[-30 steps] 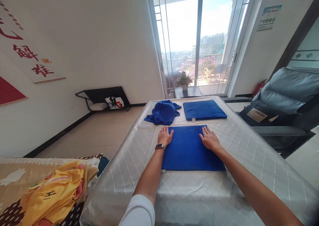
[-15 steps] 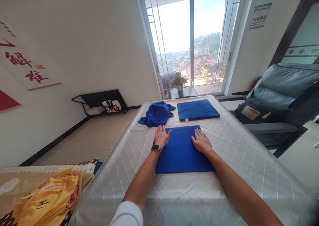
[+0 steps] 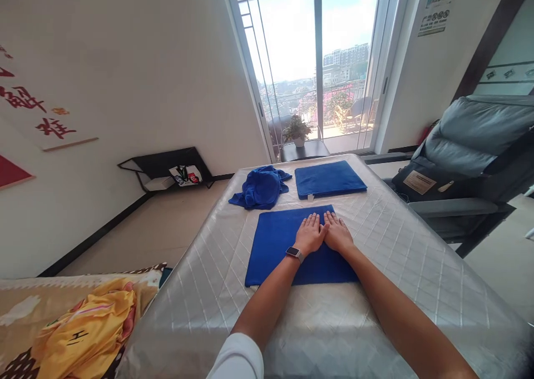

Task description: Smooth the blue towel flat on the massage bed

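Observation:
A folded blue towel (image 3: 271, 245) lies flat in front of me on a silvery quilted mattress (image 3: 217, 256). Flat on the right half of that towel rests my left hand (image 3: 310, 235), its fingers stretched out; a watch is on the wrist. Right beside it, my right hand (image 3: 337, 234) also lies palm down on the towel, near its right edge. The two hands touch or nearly touch at the thumbs. Beyond them are a crumpled blue towel (image 3: 262, 188) at the far left and a second folded blue towel (image 3: 329, 178) at the far right.
A grey recliner (image 3: 454, 212) with a dark bag (image 3: 421, 181) stands to the right. At the lower left, a yellow garment (image 3: 92, 329) lies on a patterned bed cover. Past the mattress's far edge, a potted plant (image 3: 297, 131) sits before the glass door.
My left hand has slid right across the towel, from its left edge to beside my right hand. The right hand stays near the towel's right edge.

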{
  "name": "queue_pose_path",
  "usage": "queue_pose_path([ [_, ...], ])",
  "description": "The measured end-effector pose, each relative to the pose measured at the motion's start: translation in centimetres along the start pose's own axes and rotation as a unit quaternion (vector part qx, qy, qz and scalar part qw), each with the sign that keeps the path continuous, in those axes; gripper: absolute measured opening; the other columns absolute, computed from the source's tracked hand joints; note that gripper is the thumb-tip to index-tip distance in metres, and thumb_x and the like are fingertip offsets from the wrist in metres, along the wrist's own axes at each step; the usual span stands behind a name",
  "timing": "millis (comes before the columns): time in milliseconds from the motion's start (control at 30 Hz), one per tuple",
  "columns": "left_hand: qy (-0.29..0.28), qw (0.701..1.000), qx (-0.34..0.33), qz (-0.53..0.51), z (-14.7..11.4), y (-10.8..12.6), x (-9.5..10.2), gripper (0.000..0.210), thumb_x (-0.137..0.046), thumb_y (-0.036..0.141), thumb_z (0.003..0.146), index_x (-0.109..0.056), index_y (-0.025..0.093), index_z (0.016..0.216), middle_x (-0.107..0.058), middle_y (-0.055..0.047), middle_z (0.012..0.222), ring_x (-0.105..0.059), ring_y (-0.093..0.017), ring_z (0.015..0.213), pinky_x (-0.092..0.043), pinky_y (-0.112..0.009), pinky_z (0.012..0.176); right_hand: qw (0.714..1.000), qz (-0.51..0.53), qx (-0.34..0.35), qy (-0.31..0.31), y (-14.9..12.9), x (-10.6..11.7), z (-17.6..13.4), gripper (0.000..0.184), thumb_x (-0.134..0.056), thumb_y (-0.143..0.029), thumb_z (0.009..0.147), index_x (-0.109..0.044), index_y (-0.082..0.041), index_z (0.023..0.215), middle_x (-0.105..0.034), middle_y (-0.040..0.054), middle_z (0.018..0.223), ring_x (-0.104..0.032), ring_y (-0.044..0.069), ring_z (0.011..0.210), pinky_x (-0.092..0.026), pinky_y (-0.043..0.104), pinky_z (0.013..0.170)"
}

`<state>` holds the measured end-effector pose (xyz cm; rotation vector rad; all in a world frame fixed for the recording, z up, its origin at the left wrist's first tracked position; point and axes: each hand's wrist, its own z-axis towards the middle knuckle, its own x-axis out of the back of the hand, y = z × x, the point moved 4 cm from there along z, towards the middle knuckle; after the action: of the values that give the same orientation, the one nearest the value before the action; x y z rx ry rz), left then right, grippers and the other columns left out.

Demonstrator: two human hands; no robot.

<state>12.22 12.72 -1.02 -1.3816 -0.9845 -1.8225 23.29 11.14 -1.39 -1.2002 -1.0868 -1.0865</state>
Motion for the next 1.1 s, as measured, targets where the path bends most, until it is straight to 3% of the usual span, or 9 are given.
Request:
queue_pose_path([
  [300,-0.024,0.989,0.138,0.040,-6.9,-11.7,3.2,0.081,-0.007,0.064,0.099,-0.030,0.011,0.155,-0.027,-0.013,0.162,-0.020,-0.024,0.151,-0.017,-0.042,0.123,1.000,0.006,-0.021,-0.004,0.2,-0.2,0.5,0.068,-0.018,-0.045,0.102,-0.024,-0.008,0.158,-0.020,0.0099,0.165,-0.014,0.022,0.152,-0.011,0.041,0.123],
  [433,-0.005,0.981,0.190,0.050,-10.0,-15.2,4.1,0.081,-0.008,0.064,0.099,-0.030,0.009,0.155,-0.026,-0.015,0.162,-0.022,-0.025,0.150,-0.018,-0.042,0.122,1.000,0.008,-0.023,-0.006,0.2,0.0,0.5,0.068,-0.017,-0.047,0.102,-0.025,-0.009,0.158,-0.021,0.0096,0.165,-0.014,0.021,0.152,-0.011,0.039,0.122],
  [633,0.008,0.978,0.205,0.028,-11.2,-15.1,4.8,0.083,-0.009,0.066,0.099,-0.031,0.008,0.154,-0.027,-0.016,0.162,-0.024,-0.026,0.150,-0.017,-0.040,0.122,1.000,-0.005,-0.025,0.014,-0.3,1.0,0.1,0.066,-0.020,-0.042,0.101,-0.028,-0.007,0.156,-0.026,0.0108,0.163,-0.019,0.022,0.151,-0.015,0.040,0.122],
  [800,0.021,0.979,0.203,0.023,-11.1,-14.9,5.0,0.082,-0.011,0.064,0.100,-0.032,0.006,0.153,-0.028,-0.016,0.161,-0.024,-0.025,0.150,-0.017,-0.039,0.122,0.997,-0.051,-0.009,0.061,-0.9,1.7,-1.8,0.063,-0.021,-0.034,0.100,-0.033,-0.003,0.153,-0.030,0.0133,0.161,-0.020,0.025,0.150,-0.010,0.043,0.122],
  [1000,0.023,0.979,0.204,0.020,-11.1,-15.0,4.8,0.082,-0.013,0.064,0.100,-0.031,0.005,0.154,-0.029,-0.016,0.161,-0.024,-0.026,0.150,-0.018,-0.040,0.123,0.999,-0.040,-0.013,-0.009,-1.0,0.1,-5.9,0.069,-0.018,-0.047,0.100,-0.028,-0.008,0.156,-0.024,0.0100,0.164,-0.018,0.024,0.151,-0.016,0.043,0.122],
  [1100,0.059,0.974,0.215,0.039,-11.3,-14.7,5.7,0.078,-0.017,0.061,0.100,-0.024,0.008,0.157,-0.026,-0.015,0.162,-0.019,-0.027,0.151,-0.016,-0.043,0.123,0.999,-0.033,-0.012,-0.013,-1.1,-0.2,-6.8,0.070,-0.017,-0.048,0.100,-0.025,-0.009,0.158,-0.021,0.0090,0.165,-0.015,0.023,0.152,-0.013,0.043,0.123],
])
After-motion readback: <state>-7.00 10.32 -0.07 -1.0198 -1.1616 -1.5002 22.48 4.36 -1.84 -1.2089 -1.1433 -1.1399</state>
